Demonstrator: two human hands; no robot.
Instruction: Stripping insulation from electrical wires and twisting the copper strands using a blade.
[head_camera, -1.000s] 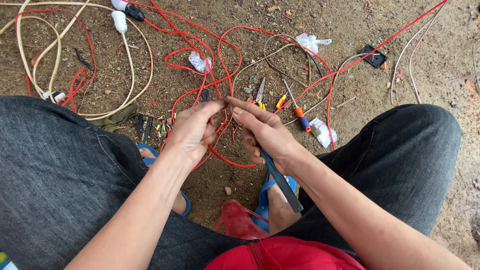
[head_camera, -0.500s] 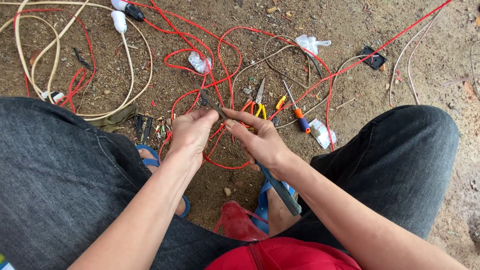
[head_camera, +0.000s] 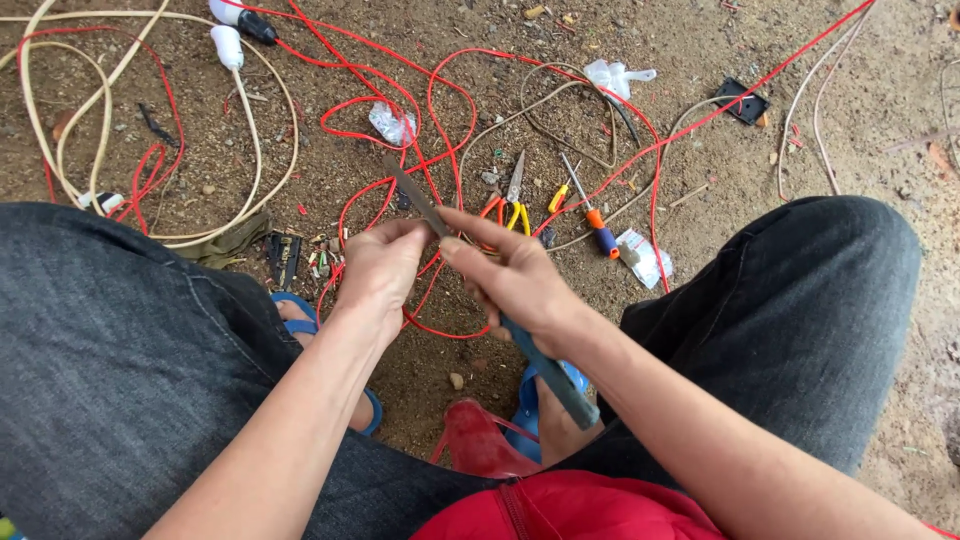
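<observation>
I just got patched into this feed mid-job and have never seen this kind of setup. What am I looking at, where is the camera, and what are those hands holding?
There is no machine: a person works bare-handed, and the single camera sits on their head, looking down past their knees in dark jeans to a dirt ground. The right hand grips a long knife with a blue-grey handle, blade pointing away. The left hand pinches a red wire against the blade. On the ground lie more tangled red wire, cream cable, orange-handled pliers, a screwdriver and a small black box.
</observation>
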